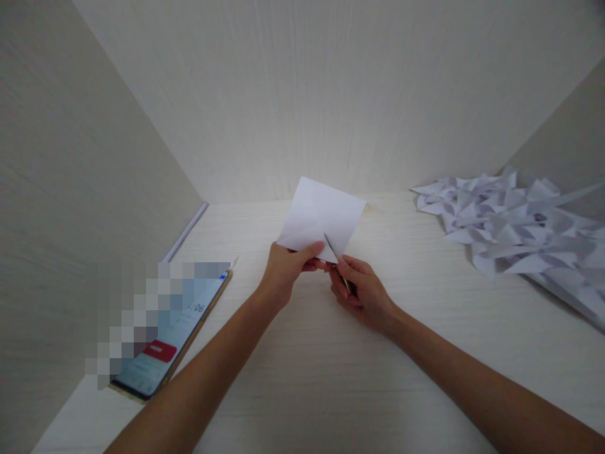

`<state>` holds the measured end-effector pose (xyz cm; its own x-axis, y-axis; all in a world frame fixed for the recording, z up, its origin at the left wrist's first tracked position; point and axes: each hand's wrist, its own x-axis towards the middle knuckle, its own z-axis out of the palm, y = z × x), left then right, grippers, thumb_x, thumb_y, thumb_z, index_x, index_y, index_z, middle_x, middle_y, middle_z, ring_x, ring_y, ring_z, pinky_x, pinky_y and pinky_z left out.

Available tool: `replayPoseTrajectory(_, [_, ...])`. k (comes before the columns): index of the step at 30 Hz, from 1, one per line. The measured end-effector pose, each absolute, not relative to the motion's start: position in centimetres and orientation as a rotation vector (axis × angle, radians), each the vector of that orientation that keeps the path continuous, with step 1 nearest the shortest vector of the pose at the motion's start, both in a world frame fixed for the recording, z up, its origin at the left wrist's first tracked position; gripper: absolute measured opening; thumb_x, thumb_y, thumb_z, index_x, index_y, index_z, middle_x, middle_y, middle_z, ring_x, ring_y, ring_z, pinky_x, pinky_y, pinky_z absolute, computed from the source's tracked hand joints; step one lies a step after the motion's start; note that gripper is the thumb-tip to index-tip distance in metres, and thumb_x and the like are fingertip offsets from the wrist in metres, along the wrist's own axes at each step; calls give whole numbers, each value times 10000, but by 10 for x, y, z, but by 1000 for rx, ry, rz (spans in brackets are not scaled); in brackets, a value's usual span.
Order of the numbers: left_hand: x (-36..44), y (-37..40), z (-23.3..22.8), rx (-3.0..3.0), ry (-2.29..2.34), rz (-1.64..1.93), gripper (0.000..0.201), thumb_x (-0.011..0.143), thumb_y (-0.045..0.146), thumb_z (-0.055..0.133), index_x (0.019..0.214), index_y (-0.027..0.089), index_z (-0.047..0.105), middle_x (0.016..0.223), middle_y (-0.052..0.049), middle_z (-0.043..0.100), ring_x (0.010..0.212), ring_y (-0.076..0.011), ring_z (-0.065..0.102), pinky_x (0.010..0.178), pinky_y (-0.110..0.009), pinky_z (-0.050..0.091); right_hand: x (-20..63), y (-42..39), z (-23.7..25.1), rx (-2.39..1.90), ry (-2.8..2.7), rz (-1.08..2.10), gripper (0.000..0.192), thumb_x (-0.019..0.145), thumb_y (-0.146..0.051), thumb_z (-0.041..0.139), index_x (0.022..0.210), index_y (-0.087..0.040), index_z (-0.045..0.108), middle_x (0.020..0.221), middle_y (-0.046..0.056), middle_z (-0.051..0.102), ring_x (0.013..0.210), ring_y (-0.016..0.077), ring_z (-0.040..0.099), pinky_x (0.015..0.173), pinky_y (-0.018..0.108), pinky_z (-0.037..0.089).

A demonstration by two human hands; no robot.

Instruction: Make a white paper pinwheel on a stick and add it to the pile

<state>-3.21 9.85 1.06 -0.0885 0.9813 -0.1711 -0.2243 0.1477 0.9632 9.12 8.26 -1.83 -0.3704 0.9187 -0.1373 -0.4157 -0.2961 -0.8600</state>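
A square sheet of white paper (322,211) with faint crease lines is held up above the table, tilted with one corner pointing away. My left hand (288,271) pinches its near left edge, thumb on top and fingers beneath. In my right hand (360,291) is a pair of scissors (330,244), and one dark blade lies over the paper near its closest corner. The other blade is hidden under the sheet. The right fingers wrap round the scissor handles, which they mostly cover.
At the right, a heap of folded white paper pieces (505,221) lies against the wall. A phone (182,328) with a lit screen lies at the left, partly pixelated. Pale walls enclose the white wood-grain table (302,378) on the left, back and right.
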Motion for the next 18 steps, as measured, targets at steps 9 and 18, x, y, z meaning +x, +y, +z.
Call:
replayPoseTrajectory(9, [-32, 97, 10, 904, 1202, 1217, 131, 548, 196, 719, 591, 102, 639, 455, -5, 617, 426, -101, 579, 459, -185, 446, 92, 82, -17, -832, -943, 1812, 233, 692, -351, 572, 616, -166, 453, 354, -94, 393, 260, 12, 230, 267, 149, 108])
replayPoseTrajectory(18, [-31, 96, 10, 909, 1198, 1211, 138, 542, 206, 728, 586, 106, 643, 479, -10, 625, 432, -90, 564, 465, -188, 446, 91, 82, -16, -823, -936, 1797, 242, 667, -366, 588, 622, -175, 445, 354, -97, 399, 261, 11, 225, 269, 153, 105])
